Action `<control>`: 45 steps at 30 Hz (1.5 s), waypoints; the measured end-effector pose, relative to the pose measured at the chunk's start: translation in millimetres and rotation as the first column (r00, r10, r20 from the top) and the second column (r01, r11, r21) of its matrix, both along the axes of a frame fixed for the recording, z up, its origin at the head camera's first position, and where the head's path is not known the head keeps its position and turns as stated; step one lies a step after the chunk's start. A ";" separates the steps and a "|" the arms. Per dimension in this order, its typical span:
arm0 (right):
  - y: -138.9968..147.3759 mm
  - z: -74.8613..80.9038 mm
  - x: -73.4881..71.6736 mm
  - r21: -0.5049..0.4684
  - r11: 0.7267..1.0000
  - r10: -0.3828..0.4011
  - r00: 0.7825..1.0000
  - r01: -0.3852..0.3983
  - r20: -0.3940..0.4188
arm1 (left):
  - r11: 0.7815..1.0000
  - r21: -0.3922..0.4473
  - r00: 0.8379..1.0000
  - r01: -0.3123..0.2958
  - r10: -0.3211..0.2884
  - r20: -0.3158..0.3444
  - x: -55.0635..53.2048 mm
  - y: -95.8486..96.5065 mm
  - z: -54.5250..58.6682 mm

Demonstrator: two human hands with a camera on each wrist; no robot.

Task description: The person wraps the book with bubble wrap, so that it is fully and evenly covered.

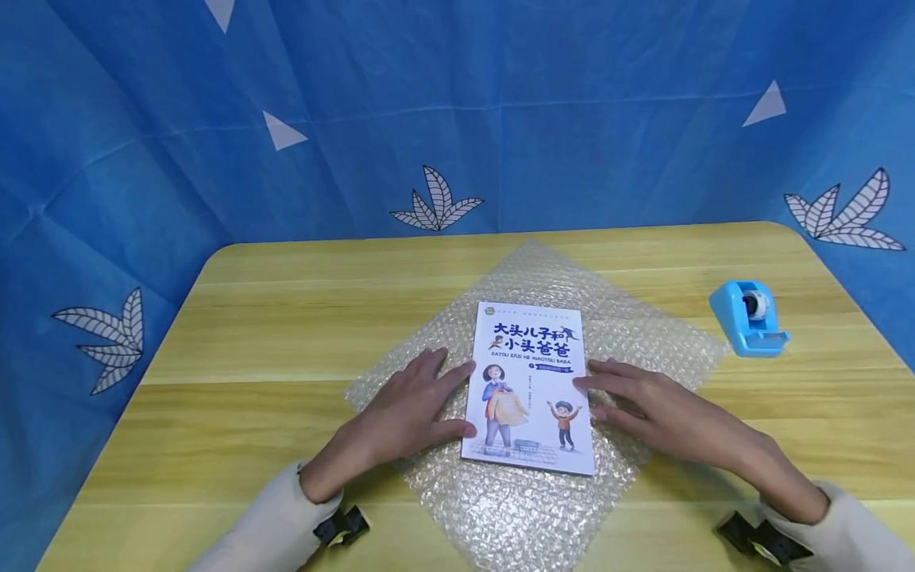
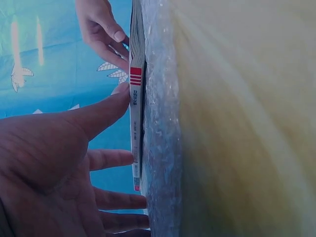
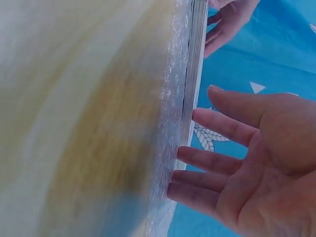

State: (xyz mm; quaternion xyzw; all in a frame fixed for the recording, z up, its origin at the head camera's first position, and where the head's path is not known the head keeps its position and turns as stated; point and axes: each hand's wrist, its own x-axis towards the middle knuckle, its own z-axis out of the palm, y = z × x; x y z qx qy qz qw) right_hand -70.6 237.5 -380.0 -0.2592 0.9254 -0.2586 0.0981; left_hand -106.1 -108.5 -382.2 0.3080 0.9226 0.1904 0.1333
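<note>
A white paperback book (image 1: pixel 529 389) with cartoon figures and Chinese lettering lies face up on a sheet of bubble wrap (image 1: pixel 529 516). The sheet sits cornerwise on the table. At the book's left side is my left hand (image 1: pixel 400 409), fingers spread, thumb and index fingertip at the spine edge. My right hand (image 1: pixel 658 405) is on the opposite side, its fingers extended and the index fingertip over the cover's edge. The left wrist view shows the book's spine (image 2: pixel 136 118) beside the left fingers. In the right wrist view the right fingers (image 3: pixel 212 160) reach the page edge.
A blue tape dispenser (image 1: pixel 752 319) with a roll of tape stands at the right, just beyond the wrap's right corner. The wood-grain table (image 1: pixel 250 334) ends at the back against a blue cloth (image 1: pixel 457 103) with leaf and triangle prints.
</note>
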 end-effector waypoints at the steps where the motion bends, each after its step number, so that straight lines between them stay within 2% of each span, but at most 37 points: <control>1: 0.2 -0.1 0.0 -0.001 1.000 0.002 1.000 -0.002 0.000 | 1.000 0.000 1.000 0.004 -0.004 -0.004 -0.2 -0.3 -0.1; 9: 1.2 -1.1 1.0 0.004 1.000 0.014 1.000 -0.014 0.001 | 1.000 -0.007 1.000 0.014 -0.014 0.022 -1.9 -3.9 0.2; 18: 2.3 0.8 1.7 0.012 1.000 -0.011 1.000 0.011 0.002 | 0.999 -0.007 1.000 0.031 -0.031 0.000 -2.2 -4.2 3.1; 34: 3.5 0.9 1.1 0.019 1.000 -0.022 0.998 0.023 -0.054 | 0.999 -0.014 0.999 0.037 -0.037 -0.029 -2.4 -4.1 0.8; 45: 4.5 1.2 1.2 0.005 0.999 -0.033 0.997 0.033 -0.069 | 1.000 -0.014 1.000 0.026 -0.026 -0.010 -2.1 -3.8 0.3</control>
